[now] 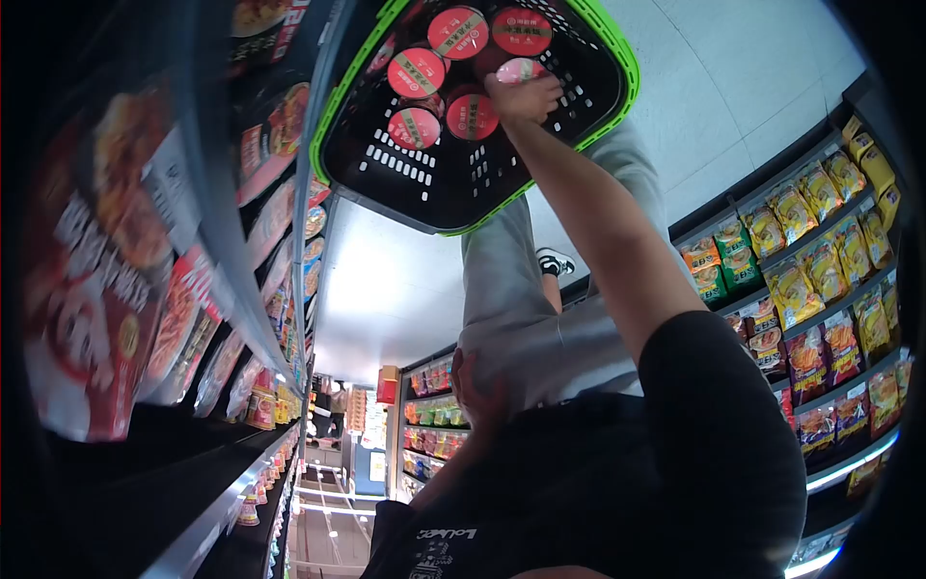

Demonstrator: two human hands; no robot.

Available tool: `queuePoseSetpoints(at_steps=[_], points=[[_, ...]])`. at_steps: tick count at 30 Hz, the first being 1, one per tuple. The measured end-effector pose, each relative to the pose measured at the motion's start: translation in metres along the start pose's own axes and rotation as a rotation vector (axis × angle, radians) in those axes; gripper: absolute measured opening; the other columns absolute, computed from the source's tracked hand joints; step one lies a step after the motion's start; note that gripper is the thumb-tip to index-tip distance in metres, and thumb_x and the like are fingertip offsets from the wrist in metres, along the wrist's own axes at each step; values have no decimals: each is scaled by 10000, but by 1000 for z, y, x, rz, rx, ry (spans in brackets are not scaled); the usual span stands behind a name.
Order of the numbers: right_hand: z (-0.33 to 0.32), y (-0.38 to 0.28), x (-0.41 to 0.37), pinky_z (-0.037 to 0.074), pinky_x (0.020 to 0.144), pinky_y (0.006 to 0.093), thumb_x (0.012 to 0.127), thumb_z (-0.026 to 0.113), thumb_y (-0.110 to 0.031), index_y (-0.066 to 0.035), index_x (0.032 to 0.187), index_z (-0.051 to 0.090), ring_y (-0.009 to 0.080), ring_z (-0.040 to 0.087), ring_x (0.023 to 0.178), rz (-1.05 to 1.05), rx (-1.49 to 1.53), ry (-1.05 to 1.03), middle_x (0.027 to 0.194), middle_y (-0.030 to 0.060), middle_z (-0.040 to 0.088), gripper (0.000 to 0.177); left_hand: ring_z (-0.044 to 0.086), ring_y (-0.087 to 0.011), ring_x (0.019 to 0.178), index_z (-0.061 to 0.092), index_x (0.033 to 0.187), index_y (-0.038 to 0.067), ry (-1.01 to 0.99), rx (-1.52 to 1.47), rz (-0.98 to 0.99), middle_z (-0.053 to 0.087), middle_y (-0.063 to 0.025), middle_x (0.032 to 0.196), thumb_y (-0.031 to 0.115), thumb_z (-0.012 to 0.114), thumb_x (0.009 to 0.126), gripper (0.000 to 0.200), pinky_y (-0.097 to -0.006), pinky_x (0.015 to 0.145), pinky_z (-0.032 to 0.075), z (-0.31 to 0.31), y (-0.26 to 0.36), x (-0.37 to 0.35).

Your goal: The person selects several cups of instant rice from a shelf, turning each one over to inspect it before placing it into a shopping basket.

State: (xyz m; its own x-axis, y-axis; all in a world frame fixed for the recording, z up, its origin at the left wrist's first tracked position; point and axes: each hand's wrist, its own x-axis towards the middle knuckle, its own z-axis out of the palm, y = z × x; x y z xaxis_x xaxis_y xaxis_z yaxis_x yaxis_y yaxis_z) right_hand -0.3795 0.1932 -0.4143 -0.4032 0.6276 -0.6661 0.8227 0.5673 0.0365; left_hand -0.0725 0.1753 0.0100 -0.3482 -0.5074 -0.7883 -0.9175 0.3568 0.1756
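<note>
My right hand (529, 98) reaches down into a black basket with a green rim (624, 60). Its fingers are closed round a cup with a pink and red lid (521, 69). Beside that cup stand several tubs with round red lids, among them a red-lidded cup (473, 117) just left of my hand and another red-lidded cup (522, 31) behind it. Green bands with printing cross the lids. My left hand (479, 388) lies on my grey-trousered leg (540, 352), fingers stretched out and partly in shadow, holding nothing.
A shelf with packaged food (275, 227) runs close along the left, near the basket. Shelves of yellow snack bags (796, 289) line the right. Pale floor tiles (709, 77) lie around the basket, and a shoe (555, 261) shows below my legs.
</note>
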Motion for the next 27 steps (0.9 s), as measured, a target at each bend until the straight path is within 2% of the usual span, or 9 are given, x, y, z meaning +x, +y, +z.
queuePoseSetpoints(at_steps=[5,7,10,14,17,19,21,25,27], points=[[-77,9,-5,516,1061,464,594,899,-570,37,1332,493,400,583,1262,40,389,-87,1381,247,530,1038,446,-457,1419,565,1390,69,1,-37,9,483,-257,1516,242,796,838,622,-544,1168,373,-10,4,-4],[-129,17,-2,503,944,414,778,818,-550,-67,1208,641,184,671,1031,5,785,-717,1064,80,714,670,450,-465,1408,547,1414,55,29,-22,74,497,-264,1491,236,795,849,643,-545,1169,372,-18,2,-2],[-243,-2,-48,428,819,310,953,645,-568,-225,1193,660,119,633,935,22,961,-1067,1040,-50,714,418,469,-444,1399,486,1466,18,5,-24,38,490,-257,1495,239,790,869,706,-523,1160,390,-31,18,3],[-361,-12,-106,501,1013,410,982,611,-548,-151,1379,608,181,649,1183,-169,1048,-1239,1316,50,682,562,492,-346,1396,347,1546,-22,-24,-599,78,432,-202,1551,210,777,916,797,-481,1144,426,-89,97,28],[-425,-14,-147,463,1127,435,970,625,-548,-74,1486,531,224,606,1303,-380,974,-1359,1429,93,625,708,493,-351,1399,248,1608,30,-182,-768,384,402,-234,1569,226,770,942,869,-481,1105,468,-147,170,30],[-466,-20,-179,454,1140,421,946,650,-548,-9,1534,469,249,593,1323,-711,893,-1710,1457,121,601,818,452,-334,1441,194,1630,30,-363,-951,432,381,-230,1583,288,795,924,962,-462,1142,425,-193,228,7],[-500,-31,-231,394,1196,439,905,677,-561,28,1573,403,282,504,1419,-1024,953,-1630,1581,181,457,932,401,-289,1476,157,1637,26,-524,-1121,606,364,-191,1594,285,822,896,1029,-433,1193,356,-213,263,-16],[-531,-43,-300,384,1205,464,907,711,-483,2,1583,354,294,455,1451,-935,1097,-1935,1586,192,413,906,388,-250,1472,123,1630,13,-442,-1226,699,373,-152,1567,262,873,852,1109,-413,1208,335,-240,296,-76],[-536,-44,-323,386,1203,470,929,712,-482,-33,1597,306,305,461,1443,-750,1190,-1722,1566,188,428,902,421,-256,1448,136,1615,2,-204,-1273,786,393,-162,1536,230,913,811,1141,-407,1190,365,-245,298,-90]])
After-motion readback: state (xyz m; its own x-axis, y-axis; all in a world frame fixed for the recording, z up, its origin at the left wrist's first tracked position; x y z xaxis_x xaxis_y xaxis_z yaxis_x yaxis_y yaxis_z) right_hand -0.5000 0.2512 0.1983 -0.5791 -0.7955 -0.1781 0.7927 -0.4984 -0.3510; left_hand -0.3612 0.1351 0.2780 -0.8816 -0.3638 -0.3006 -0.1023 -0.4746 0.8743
